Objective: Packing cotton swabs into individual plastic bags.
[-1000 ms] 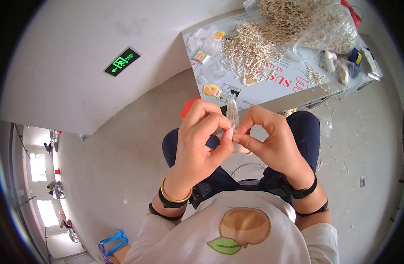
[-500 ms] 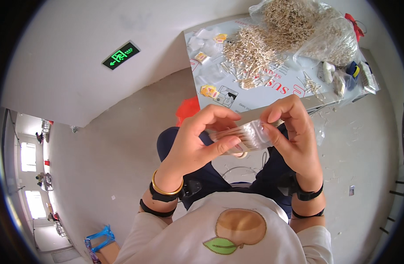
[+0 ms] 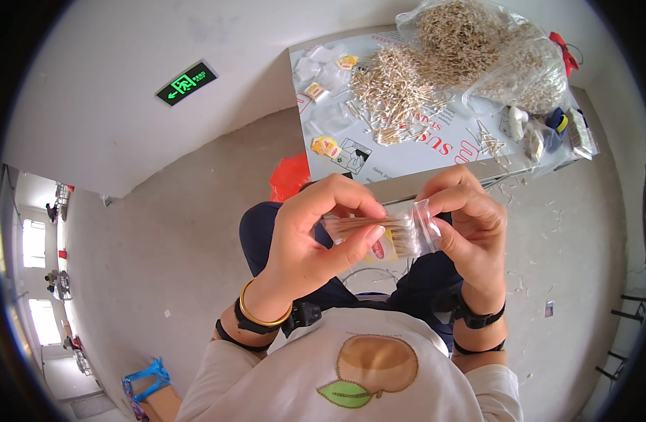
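Holds a small clear bag (image 3: 428,226) of cotton swabs in the air with both hands, just off the near edge of the table (image 3: 321,169). Leaves visible through the film the thin sticks, the white tips and a yellow card (image 3: 381,247) marked with red. Grasps one end of the bag with the left hand (image 3: 302,228), with the thumb pressed on the face and the index finger along the upper edge. Pinches the clear flap at the opposite end between the thumb and index finger of the right hand (image 3: 471,225). Cannot tell the exact placing of the left hand's other fingers, partly hidden behind the bag. Wears a gold bangle (image 3: 256,309) on the left wrist, on the near side of the table.

Has a loose heap of swabs (image 3: 393,88) toward the far middle of the table, and a big clear sack (image 3: 527,74) full of more swabs at its far right. Has clear pouches (image 3: 326,74) and yellow labels (image 3: 326,146) along the table's left side, a few stray swabs (image 3: 490,143) at its near right edge, and a dark blue and yellow item (image 3: 559,123) by its right end. Has a red bag (image 3: 290,177) low beside the table's near left corner. Has a green-lit sign (image 3: 186,83) on the wall left of the table, and a brown carton (image 3: 162,404) on the floor, well apart from the table's near left.
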Demonstrator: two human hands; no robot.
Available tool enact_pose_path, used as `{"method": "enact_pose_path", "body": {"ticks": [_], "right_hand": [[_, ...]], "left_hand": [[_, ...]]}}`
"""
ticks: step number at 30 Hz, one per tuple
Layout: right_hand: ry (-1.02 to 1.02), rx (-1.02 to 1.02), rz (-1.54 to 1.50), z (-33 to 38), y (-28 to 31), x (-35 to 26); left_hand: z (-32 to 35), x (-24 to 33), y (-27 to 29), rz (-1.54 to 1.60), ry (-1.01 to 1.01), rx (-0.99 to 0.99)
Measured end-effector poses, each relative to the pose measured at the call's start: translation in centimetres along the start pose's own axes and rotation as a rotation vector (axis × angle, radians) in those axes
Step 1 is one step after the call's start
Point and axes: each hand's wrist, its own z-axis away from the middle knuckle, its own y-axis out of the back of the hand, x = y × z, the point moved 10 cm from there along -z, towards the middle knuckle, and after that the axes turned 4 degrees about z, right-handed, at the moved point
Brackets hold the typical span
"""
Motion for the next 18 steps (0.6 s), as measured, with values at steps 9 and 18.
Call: {"method": "enact_pose_path", "body": {"ticks": [9, 18], "right_hand": [[-0.069, 0.007, 0.06, 0.6, 0.3, 0.8], [-0.087, -0.008, -0.017, 0.7, 0.0, 1.5]], "left_hand": [[0.1, -1.5, -0.4, 0.076, 0.136, -0.014], [0.4, -3.0, -0.6, 0.157, 0.263, -0.052]]}}
